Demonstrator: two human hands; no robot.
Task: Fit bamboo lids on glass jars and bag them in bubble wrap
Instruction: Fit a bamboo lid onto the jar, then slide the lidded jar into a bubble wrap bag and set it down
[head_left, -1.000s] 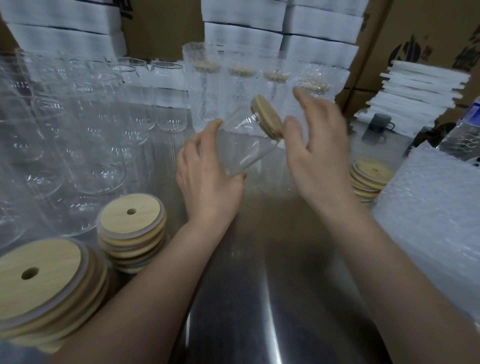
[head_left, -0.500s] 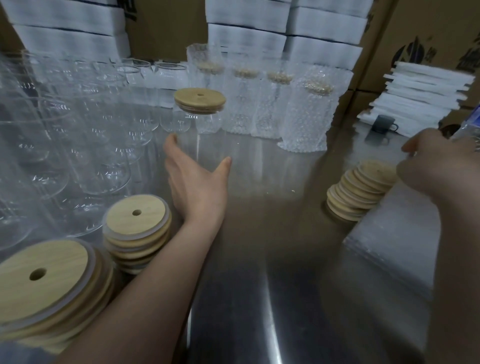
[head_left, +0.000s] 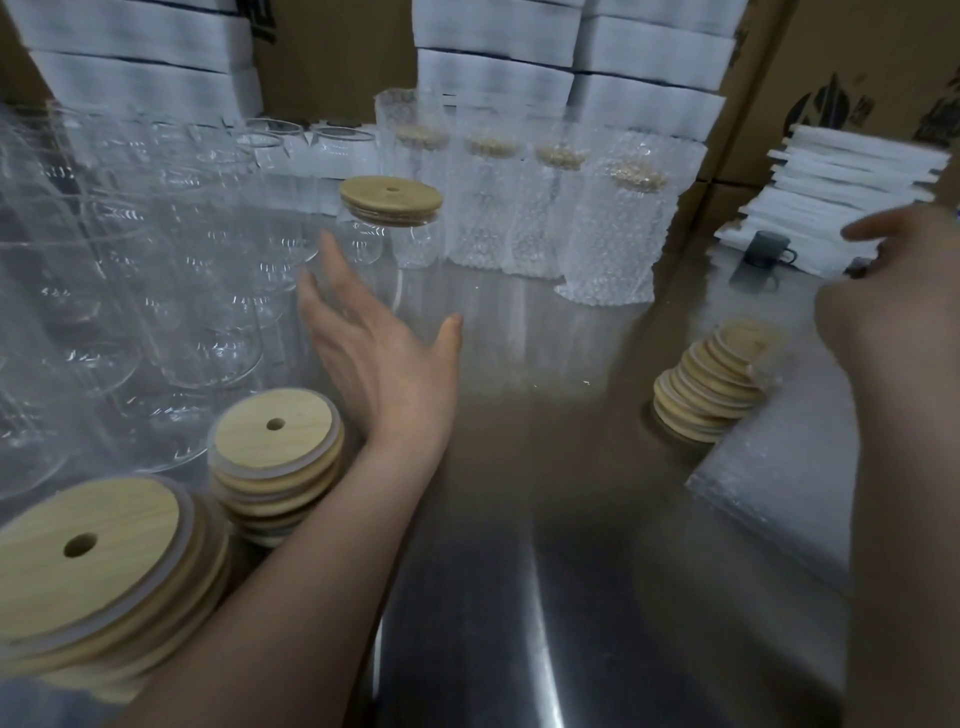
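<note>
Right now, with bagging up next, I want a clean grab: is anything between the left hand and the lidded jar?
Nothing visible. The open left hand sits right beside the lidded jar; empty glasses stand left, bagged jars right.

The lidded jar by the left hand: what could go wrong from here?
The left hand hovers open beside the lidded jar; a careless grab could tip it into the empty glasses crowded alongside.
Its bamboo lid looks slightly tilted, so it may not be seated and could pop off during bagging.
The leaning lid stack near the blurred right hand could slide if bumped.
</note>
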